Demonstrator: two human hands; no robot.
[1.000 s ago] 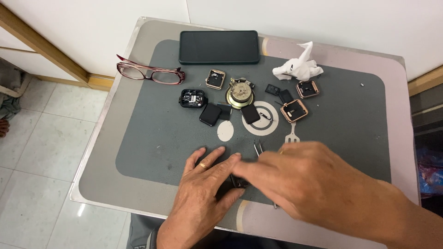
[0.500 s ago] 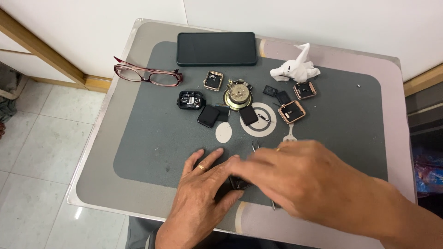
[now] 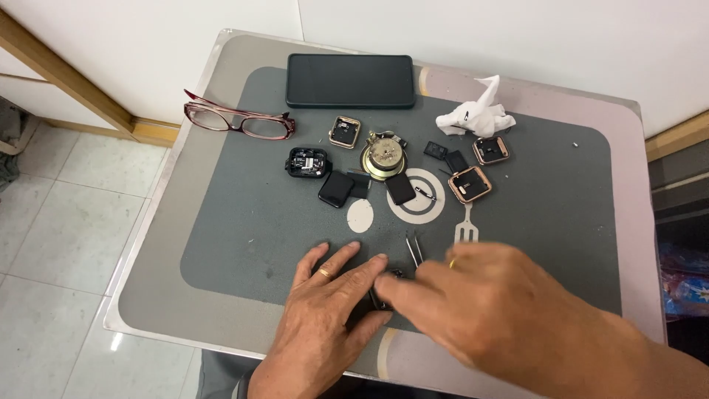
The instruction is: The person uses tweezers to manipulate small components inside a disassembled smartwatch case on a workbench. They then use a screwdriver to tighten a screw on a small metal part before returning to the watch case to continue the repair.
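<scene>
Your left hand (image 3: 325,325) lies flat on the grey mat (image 3: 244,222), fingers spread, pinning a small dark part (image 3: 378,298) well below the round brass movement (image 3: 382,157). Your right hand (image 3: 495,310) pinches that part; tweezers (image 3: 413,247) lie just beside its fingers

A small table (image 3: 221,66) stands against white walls (image 3: 480,29) on pale floor tiles (image 3: 59,236).

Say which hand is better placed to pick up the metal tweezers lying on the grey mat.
Probably right: the right hand lies beside the thin metal tweezers, while the left hand presses a small dark part down.
</scene>
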